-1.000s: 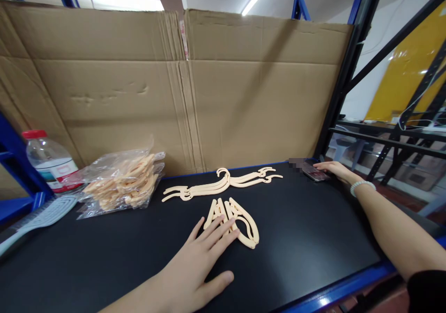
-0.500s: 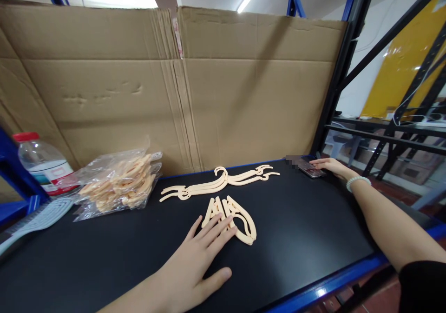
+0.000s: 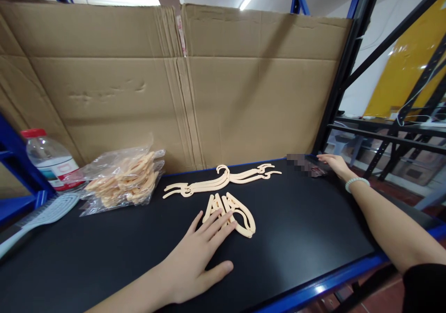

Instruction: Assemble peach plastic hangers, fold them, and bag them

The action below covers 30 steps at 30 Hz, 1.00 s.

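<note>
My left hand (image 3: 200, 255) lies flat with fingers spread, its fingertips over a cream plastic folding hanger (image 3: 248, 220) that is folded up on the black tabletop. Part of that hanger is hidden under the fingers. Just behind it are unfolded cream hangers (image 3: 209, 183), laid together with arms stretched out sideways and a hook on top. At the far right, my right hand (image 3: 335, 165), with a beaded bracelet on its wrist, reaches out with extended fingers beside a phone (image 3: 315, 169), partly blurred out. Nothing shows in its grasp.
A clear plastic bag (image 3: 121, 178) of more cream hangers lies at the left. Beside it are a red-capped bottle (image 3: 54, 162) and a pale blue hairbrush (image 3: 52, 213). A cardboard wall (image 3: 265, 89) closes off the back; a blue edge (image 3: 324, 287) runs along the front right.
My right hand has come off the phone and now sits slightly to its right. My left hand stays over the folded hanger. The view has shifted slightly.
</note>
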Tool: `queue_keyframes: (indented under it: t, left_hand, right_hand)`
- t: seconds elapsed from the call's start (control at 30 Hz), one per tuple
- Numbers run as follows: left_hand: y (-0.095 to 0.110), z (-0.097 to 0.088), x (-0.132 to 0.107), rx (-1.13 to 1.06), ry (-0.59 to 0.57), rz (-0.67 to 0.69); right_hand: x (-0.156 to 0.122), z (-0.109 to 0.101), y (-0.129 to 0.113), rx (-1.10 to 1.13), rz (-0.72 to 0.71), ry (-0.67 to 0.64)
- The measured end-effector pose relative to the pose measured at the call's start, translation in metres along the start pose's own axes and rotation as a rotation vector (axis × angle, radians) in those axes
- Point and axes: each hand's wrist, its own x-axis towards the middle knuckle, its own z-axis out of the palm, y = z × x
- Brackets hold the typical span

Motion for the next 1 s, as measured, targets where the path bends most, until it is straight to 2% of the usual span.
queue_keyframes:
  t: [0.1, 0.23, 0.4, 0.5, 0.63, 1.0]
  left_hand:
    - [-0.004, 0.004, 0.0, 0.035, 0.077, -0.048]
    - [-0.007, 0.013, 0.001, 0.069, 0.175, -0.082]
    - [-0.01, 0.014, 0.001, 0.075, 0.148, -0.065]
    - [-0.009, 0.015, 0.001, 0.085, 0.174, -0.078]
    - [-0.007, 0.016, 0.001, 0.088, 0.188, -0.082]
    - [-0.007, 0.015, 0.001, 0.087, 0.179, -0.088]
  right_hand:
    - [0.0, 0.002, -0.009, -0.014, -0.028, 0.062]
    - [-0.001, 0.002, -0.018, -0.046, -0.05, 0.059]
    - [-0.007, -0.006, -0.01, -0.096, 0.04, 0.061]
    - [-0.008, -0.004, -0.003, -0.086, 0.073, 0.013]
    - [-0.005, 0.003, 0.001, -0.06, 0.065, -0.051]
    - [-0.006, 0.003, -0.001, -0.042, 0.035, -0.022]
